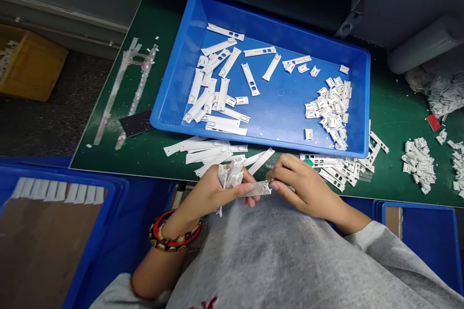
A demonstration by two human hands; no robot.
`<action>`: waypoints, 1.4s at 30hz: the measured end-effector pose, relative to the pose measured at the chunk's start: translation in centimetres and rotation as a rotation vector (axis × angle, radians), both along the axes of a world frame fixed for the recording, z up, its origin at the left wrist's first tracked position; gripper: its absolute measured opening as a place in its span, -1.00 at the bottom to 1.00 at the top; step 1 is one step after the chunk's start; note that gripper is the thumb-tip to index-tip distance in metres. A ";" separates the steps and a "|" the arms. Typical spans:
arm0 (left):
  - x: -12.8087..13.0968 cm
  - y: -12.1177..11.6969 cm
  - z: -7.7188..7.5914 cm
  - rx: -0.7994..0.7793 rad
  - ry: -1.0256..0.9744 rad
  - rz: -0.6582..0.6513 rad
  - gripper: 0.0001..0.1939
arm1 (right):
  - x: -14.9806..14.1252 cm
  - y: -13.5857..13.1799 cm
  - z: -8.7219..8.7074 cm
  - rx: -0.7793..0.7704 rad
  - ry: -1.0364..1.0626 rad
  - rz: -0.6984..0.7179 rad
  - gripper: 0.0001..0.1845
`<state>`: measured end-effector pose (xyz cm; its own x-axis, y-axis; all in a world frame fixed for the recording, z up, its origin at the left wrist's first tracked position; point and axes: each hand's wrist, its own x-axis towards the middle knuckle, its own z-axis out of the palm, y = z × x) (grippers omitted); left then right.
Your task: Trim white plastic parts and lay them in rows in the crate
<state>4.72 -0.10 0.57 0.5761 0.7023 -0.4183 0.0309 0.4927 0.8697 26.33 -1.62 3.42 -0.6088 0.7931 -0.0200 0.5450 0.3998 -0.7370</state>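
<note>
Nearest the camera, a grey sweatshirt point(253, 256) is seen, and a red-and-black beaded bracelet point(176, 231) is worn on the left wrist. A bunch of white plastic parts point(229, 174) is gripped in the left hand point(213, 195), with the fingers partly closed around it. A flat white plastic strip point(258, 189), pierced with small openings, is held just above the lap. Its right end is pinched in the nearly closed right hand point(306, 186), and its left end appears to meet the left fingers. Beyond the hands, long white strips and a heap of small white clips point(329, 116) are spread in a blue tray point(282, 24) on a green bench point(391, 106). More white strips point(203, 152) are laid loose beside the tray's near rim.
</note>
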 end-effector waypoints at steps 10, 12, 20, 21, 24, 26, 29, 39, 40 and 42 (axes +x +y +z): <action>0.1 -0.1 -0.2 -0.011 0.110 -0.038 -0.86 | 0.4 -0.1 -1.5 -0.186 0.096 -0.135 -0.72; 0.5 -0.1 -0.9 -0.022 0.101 0.014 -0.86 | 0.4 -0.2 -1.7 -0.285 0.163 -0.071 -0.71; 0.0 0.1 -3.8 -0.248 -0.147 0.587 -0.76 | 1.1 0.1 -3.7 -0.325 0.085 -0.381 -0.80; -0.2 0.1 -4.0 -0.259 -0.169 0.585 -0.77 | 1.3 0.2 -4.4 -0.325 0.059 -0.394 -0.79; -0.3 0.0 -4.0 -0.325 -0.265 0.489 -0.73 | 1.4 0.2 -6.4 -0.344 -0.029 -0.371 -0.75; -0.1 0.0 -3.9 -0.352 -0.340 0.436 -0.68 | 1.3 -0.1 -7.4 -0.345 -0.093 -0.344 -0.67; 0.4 -0.2 -3.5 -0.336 -0.365 0.414 -0.73 | 1.2 -0.6 -7.5 -0.332 -0.167 -0.336 -0.60; 0.8 -1.4 -2.4 -0.192 -0.152 0.232 -0.70 | 0.9 -0.1 -1.5 -0.284 -0.037 -0.115 -0.76; 0.8 -1.5 -2.3 -0.197 -0.146 0.233 -0.68 | 0.8 0.0 -1.2 -0.265 -0.042 -0.112 -0.75; 0.7 -1.5 -2.0 -0.211 -0.146 0.238 -0.63 | 0.7 0.1 -1.0 -0.233 -0.047 -0.124 -0.73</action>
<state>5.47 -1.59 -1.44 0.4705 0.7312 -0.4940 -0.2236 0.6403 0.7349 27.00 -1.50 2.44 -0.5010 0.8324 -0.2369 0.6154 0.1502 -0.7737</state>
